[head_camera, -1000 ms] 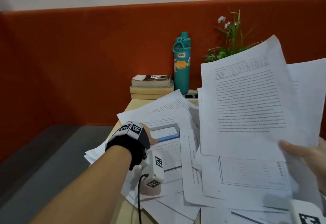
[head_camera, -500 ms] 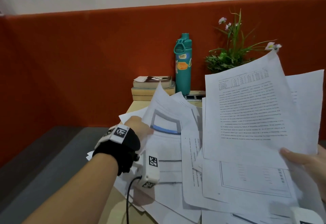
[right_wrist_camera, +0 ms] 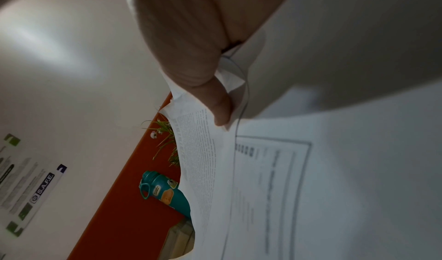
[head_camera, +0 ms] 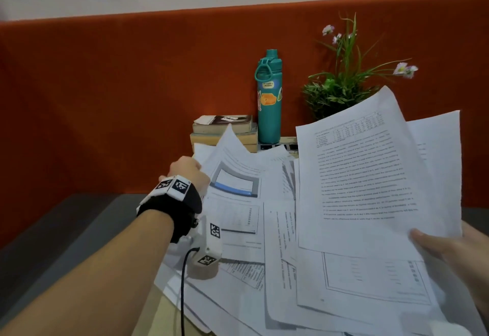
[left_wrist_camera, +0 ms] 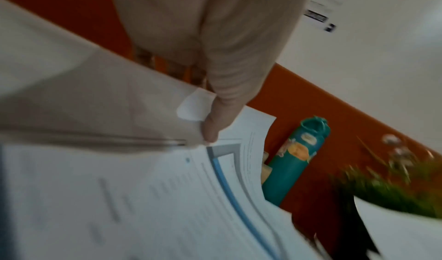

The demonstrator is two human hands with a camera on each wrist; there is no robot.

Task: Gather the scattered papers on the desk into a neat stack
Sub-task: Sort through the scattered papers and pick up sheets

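Observation:
White printed papers [head_camera: 254, 251] lie scattered and overlapping across the desk [head_camera: 156, 317]. My left hand [head_camera: 189, 170] pinches the left edge of a sheet with a grey and blue figure [head_camera: 235, 185] and holds it lifted off the pile. In the left wrist view the thumb [left_wrist_camera: 215, 124] presses on that sheet's [left_wrist_camera: 167, 198] corner. My right hand [head_camera: 449, 248] grips a bundle of text pages [head_camera: 370, 177] by the lower right corner, raised and tilted above the desk. The right wrist view shows its thumb [right_wrist_camera: 220, 111] clamped on those pages [right_wrist_camera: 311, 188].
At the back of the desk stand a teal bottle [head_camera: 269, 100], a stack of books [head_camera: 225, 130] and a potted plant with small flowers [head_camera: 344, 87]. An orange partition [head_camera: 119, 97] runs behind. Grey floor [head_camera: 66, 230] lies beyond the desk's left edge.
My left hand has taken the figure sheet's edge and lifted it up and back off the pile. The right hand's bundle has stayed raised, shifting slightly.

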